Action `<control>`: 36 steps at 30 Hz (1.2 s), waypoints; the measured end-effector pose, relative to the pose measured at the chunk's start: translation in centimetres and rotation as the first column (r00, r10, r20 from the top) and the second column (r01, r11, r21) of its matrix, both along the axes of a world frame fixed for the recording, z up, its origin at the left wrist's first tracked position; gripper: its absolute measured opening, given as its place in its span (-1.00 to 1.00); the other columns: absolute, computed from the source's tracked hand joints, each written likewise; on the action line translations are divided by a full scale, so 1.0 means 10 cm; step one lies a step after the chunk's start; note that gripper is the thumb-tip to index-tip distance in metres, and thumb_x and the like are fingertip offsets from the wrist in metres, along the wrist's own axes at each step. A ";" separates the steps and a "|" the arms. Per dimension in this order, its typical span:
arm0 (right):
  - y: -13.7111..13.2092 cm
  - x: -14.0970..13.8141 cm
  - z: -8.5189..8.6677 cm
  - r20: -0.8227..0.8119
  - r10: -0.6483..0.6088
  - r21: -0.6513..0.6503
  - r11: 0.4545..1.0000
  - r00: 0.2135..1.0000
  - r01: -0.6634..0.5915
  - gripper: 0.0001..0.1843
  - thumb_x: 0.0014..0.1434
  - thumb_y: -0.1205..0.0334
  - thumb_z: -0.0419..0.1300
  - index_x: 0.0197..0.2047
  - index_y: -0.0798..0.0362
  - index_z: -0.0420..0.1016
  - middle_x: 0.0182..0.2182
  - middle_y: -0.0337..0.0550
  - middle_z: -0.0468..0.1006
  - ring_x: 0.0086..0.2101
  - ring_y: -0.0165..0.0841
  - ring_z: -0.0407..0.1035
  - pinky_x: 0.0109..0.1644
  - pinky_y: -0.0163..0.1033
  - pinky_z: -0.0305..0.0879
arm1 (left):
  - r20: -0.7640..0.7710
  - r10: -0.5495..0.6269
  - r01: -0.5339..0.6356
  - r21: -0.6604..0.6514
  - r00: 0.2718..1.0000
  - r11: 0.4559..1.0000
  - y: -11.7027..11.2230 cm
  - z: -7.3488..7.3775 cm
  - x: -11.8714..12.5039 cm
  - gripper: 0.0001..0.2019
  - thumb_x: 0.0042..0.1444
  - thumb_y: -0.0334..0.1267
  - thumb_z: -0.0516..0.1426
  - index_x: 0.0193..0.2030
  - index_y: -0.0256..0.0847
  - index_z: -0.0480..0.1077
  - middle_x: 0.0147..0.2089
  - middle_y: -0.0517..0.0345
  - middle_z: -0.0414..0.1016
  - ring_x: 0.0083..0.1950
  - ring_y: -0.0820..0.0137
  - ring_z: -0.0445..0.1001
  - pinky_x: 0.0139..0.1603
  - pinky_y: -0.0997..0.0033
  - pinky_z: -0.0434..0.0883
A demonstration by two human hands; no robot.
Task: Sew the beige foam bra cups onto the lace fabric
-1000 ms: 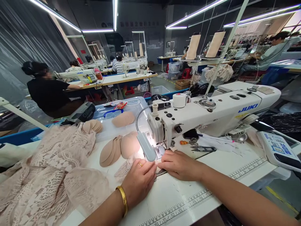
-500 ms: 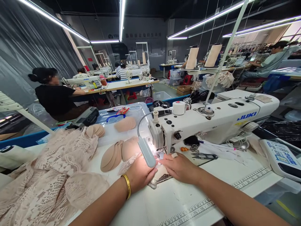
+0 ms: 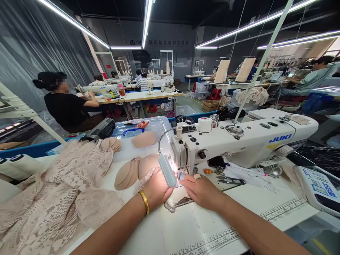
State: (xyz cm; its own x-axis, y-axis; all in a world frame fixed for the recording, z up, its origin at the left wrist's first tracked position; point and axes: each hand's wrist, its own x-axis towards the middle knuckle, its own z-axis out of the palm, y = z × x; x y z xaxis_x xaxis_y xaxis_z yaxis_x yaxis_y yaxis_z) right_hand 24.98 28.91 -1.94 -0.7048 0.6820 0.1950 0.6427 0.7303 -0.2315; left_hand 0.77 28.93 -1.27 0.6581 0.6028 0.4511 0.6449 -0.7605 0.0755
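I sit at a white JUKI sewing machine (image 3: 247, 141). My left hand (image 3: 156, 189), with a gold bangle, lies over a small piece of pale lace fabric (image 3: 179, 196) just left of the needle, its fingers curled and partly hidden behind the lamp head (image 3: 167, 170). My right hand (image 3: 202, 191) rests flat on the same piece, fingers stretched toward the presser foot. Beige foam cups (image 3: 135, 170) lie stacked just beyond my left hand. A heap of pink lace (image 3: 61, 187) covers the table at the left.
More foam cups (image 3: 143, 139) sit on a clear plastic lid behind. Thread snips (image 3: 230, 180) lie right of the needle, a control panel (image 3: 317, 184) at the far right. Other people sew at machines in the rows beyond.
Both hands have slid forward with the lace piece toward the needle. The view has shifted up and slightly right.
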 end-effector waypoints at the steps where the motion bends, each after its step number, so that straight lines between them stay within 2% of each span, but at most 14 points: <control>1: 0.00 0.00 -0.01 -0.010 0.004 0.007 1.000 1.000 -0.004 -0.63 0.28 0.49 0.00 0.01 -0.01 0.50 -0.25 -0.13 0.49 -0.36 -0.28 0.24 -0.29 -0.21 0.11 | -0.002 0.012 -0.012 0.007 1.000 1.000 0.00 0.00 0.01 -0.78 0.33 -0.30 0.07 -0.04 -0.17 0.54 -0.02 -0.07 0.62 -0.05 0.10 0.55 0.02 0.02 0.45; 8: -0.02 0.02 -0.07 -0.165 0.019 -0.006 1.000 0.986 -0.021 -0.73 0.33 0.44 -0.03 -0.16 0.01 0.46 -0.30 -0.13 0.48 -0.35 -0.28 0.25 -0.27 -0.20 0.13 | 0.018 0.058 -0.059 0.053 0.998 0.997 -0.02 0.02 0.09 -0.75 0.32 -0.45 -0.01 -0.26 -0.19 0.46 -0.28 0.06 0.54 -0.26 0.28 0.49 -0.19 0.28 0.47; 11: -0.14 -0.07 0.03 -0.330 -0.102 -0.258 0.966 0.938 0.014 -0.82 0.41 0.27 -0.02 -0.15 0.00 0.41 -0.34 -0.17 0.48 -0.31 -0.26 0.32 -0.19 -0.17 0.19 | 0.056 0.046 -0.051 0.096 0.997 0.994 -0.16 0.02 0.03 -0.71 0.31 -0.52 -0.07 -0.29 -0.18 0.41 -0.34 0.10 0.51 -0.32 0.30 0.46 -0.24 0.30 0.46; 12: -0.19 -0.13 0.06 -0.400 -0.172 -0.412 0.911 0.900 -0.009 -0.85 0.43 0.17 0.01 -0.08 -0.02 0.37 -0.34 -0.20 0.49 -0.30 -0.26 0.35 -0.18 -0.16 0.21 | 0.067 0.029 -0.036 0.109 0.997 0.993 -0.24 0.03 -0.01 -0.70 0.31 -0.54 -0.09 -0.25 -0.18 0.41 -0.32 0.09 0.52 -0.32 0.30 0.46 -0.23 0.31 0.47; 14: -0.32 -0.28 0.13 -0.522 -0.332 -0.692 0.703 0.786 -0.163 -0.68 0.38 -0.03 0.12 0.07 -0.04 0.27 -0.35 -0.26 0.51 -0.29 -0.26 0.40 -0.18 -0.17 0.25 | 0.098 -0.031 0.017 0.135 0.995 0.991 -0.45 0.05 -0.10 -0.70 0.31 -0.57 -0.09 -0.15 -0.19 0.41 -0.22 0.06 0.57 -0.25 0.32 0.50 -0.16 0.33 0.50; 17: -0.53 -0.55 0.22 -0.606 -0.559 -0.795 0.451 0.566 -0.405 -0.44 0.19 -0.06 0.31 0.12 0.00 0.24 -0.42 -0.33 0.47 -0.34 -0.31 0.38 -0.20 -0.20 0.25 | 0.147 -0.074 0.051 0.155 0.986 0.987 -0.77 0.11 -0.31 -0.72 0.28 -0.59 -0.03 -0.09 -0.19 0.39 0.01 0.00 0.59 -0.05 0.31 0.55 0.04 0.30 0.51; 23: -0.93 -0.83 0.40 -0.567 -0.794 -0.743 0.378 0.220 -0.552 -0.45 0.07 0.18 0.40 0.12 -0.09 0.35 -0.45 -0.42 0.36 -0.40 -0.43 0.24 -0.18 -0.27 0.20 | 0.096 0.348 -0.354 0.060 0.933 0.933 -1.24 0.14 -0.96 -0.77 0.28 -0.34 0.12 0.02 -0.07 0.51 0.21 -0.10 0.51 0.12 0.02 0.52 0.01 -0.01 0.55; 26: -1.05 -0.89 0.45 -0.528 -0.841 -0.723 0.372 0.119 -0.582 -0.37 0.02 0.15 0.48 0.14 -0.14 0.38 -0.42 -0.41 0.33 -0.40 -0.44 0.25 -0.17 -0.28 0.25 | 0.371 0.482 -0.499 -0.056 0.794 0.865 -1.59 0.10 -0.92 -0.64 0.24 -0.18 0.23 0.17 -0.03 0.48 0.16 -0.16 0.51 0.14 -0.05 0.50 0.07 -0.13 0.49; 28: -1.10 -0.92 0.47 -0.521 -0.851 -0.716 0.391 0.069 -0.578 -0.33 -0.01 0.12 0.51 0.16 -0.16 0.41 -0.40 -0.39 0.34 -0.40 -0.43 0.26 -0.16 -0.27 0.28 | 0.593 0.474 -0.329 -0.343 0.650 0.880 -1.83 0.06 -0.67 -0.71 0.27 -0.10 0.24 0.11 -0.01 0.51 -0.05 -0.05 0.58 -0.09 0.14 0.56 -0.01 0.07 0.52; 29: -1.13 -0.94 0.46 -0.525 -0.850 -0.714 0.406 0.052 -0.570 -0.31 -0.02 0.10 0.52 0.16 -0.17 0.43 -0.40 -0.38 0.33 -0.39 -0.42 0.26 -0.16 -0.26 0.30 | 0.637 0.495 -0.082 -0.563 0.591 0.822 -1.92 0.04 -0.50 -0.71 0.29 0.01 0.22 0.05 -0.03 0.54 -0.18 0.00 0.58 -0.23 0.23 0.56 -0.11 0.17 0.53; 31: -1.23 -0.95 0.43 -0.547 -0.836 -0.719 0.446 0.037 -0.533 -0.30 -0.02 0.01 0.53 0.17 -0.18 0.45 -0.40 -0.35 0.34 -0.37 -0.37 0.29 -0.15 -0.22 0.33 | 0.611 0.666 0.423 -0.786 0.427 0.450 -1.99 0.02 -0.19 -0.54 0.26 0.22 0.19 -0.01 -0.12 0.58 -0.24 -0.04 0.61 -0.31 0.25 0.58 -0.23 0.25 0.52; 32: -1.30 -0.95 0.39 -0.563 -0.825 -0.726 0.469 0.043 -0.503 -0.31 0.00 -0.04 0.51 0.18 -0.18 0.45 -0.40 -0.34 0.34 -0.36 -0.34 0.30 -0.14 -0.19 0.34 | 0.553 0.776 0.572 -0.757 0.303 0.316 -1.97 0.03 -0.07 -0.49 0.24 0.26 0.20 -0.04 -0.17 0.58 -0.19 -0.09 0.62 -0.27 0.23 0.61 -0.18 0.23 0.54; 33: -1.38 -0.93 0.33 -0.580 -0.812 -0.735 0.490 0.059 -0.469 -0.32 0.03 -0.09 0.49 0.19 -0.18 0.45 -0.40 -0.32 0.35 -0.36 -0.31 0.31 -0.14 -0.16 0.34 | 0.490 0.855 0.665 -0.697 0.169 0.268 -1.91 0.04 0.01 -0.49 0.20 0.25 0.25 -0.07 -0.20 0.59 -0.14 -0.12 0.63 -0.21 0.23 0.63 -0.09 0.23 0.54; 36: -1.64 -0.85 0.11 -0.627 -0.760 -0.754 0.538 0.169 -0.378 -0.29 0.09 -0.17 0.43 0.25 -0.18 0.40 -0.41 -0.29 0.36 -0.38 -0.28 0.30 -0.17 -0.11 0.33 | 0.433 0.885 0.656 -0.620 -0.172 0.431 -1.64 0.15 0.07 -0.55 -0.04 0.04 0.47 -0.13 -0.22 0.58 -0.07 -0.05 0.65 -0.05 0.21 0.61 0.05 0.27 0.52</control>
State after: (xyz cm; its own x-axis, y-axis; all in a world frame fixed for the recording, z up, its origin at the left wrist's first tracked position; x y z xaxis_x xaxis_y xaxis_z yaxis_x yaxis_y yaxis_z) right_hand 16.44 12.52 -0.81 -0.1998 0.9736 -0.1103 -0.3781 -0.1804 -0.9080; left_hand 1.48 12.54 0.25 -0.0495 0.9220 -0.3841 -0.6650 0.2565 0.7014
